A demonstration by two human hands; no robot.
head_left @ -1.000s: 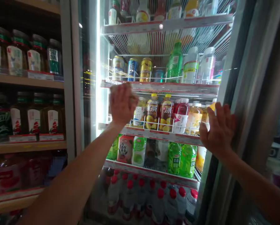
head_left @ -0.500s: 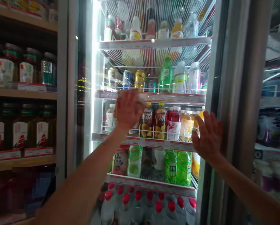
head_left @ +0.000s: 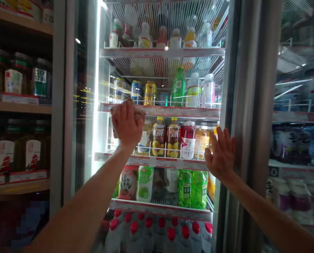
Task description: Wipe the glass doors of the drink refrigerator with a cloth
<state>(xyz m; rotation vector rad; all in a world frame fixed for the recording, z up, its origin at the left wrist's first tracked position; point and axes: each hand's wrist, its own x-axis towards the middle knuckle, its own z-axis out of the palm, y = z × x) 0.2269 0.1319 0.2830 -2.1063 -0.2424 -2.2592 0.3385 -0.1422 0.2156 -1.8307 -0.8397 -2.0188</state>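
My left hand (head_left: 127, 128) is closed over a folded, pinkish-beige cloth (head_left: 141, 113). Cloth and hand are pressed up against the glass door (head_left: 89, 70) of a lit drinks fridge, in front of the second and third shelves. Most of the cloth is hidden under my palm and fingers. On the other side, my right hand (head_left: 221, 153) lies open with fingers spread, against the glass close to the metal door frame (head_left: 248, 105). Behind the glass, near my left hand, stand tea bottles with yellow caps (head_left: 159, 137) and a gold can (head_left: 149, 93).
Lower shelves hold green drink bottles (head_left: 199, 189) and water bottles with red caps (head_left: 171, 233). A wooden shelf (head_left: 20, 107) with dark bottles stands left of the fridge. To the right is another glass-fronted cooler with purple-labelled bottles (head_left: 291, 140).
My left hand has slid left across the glass with the cloth. My right hand keeps its place by the door frame. The view has turned slightly right.
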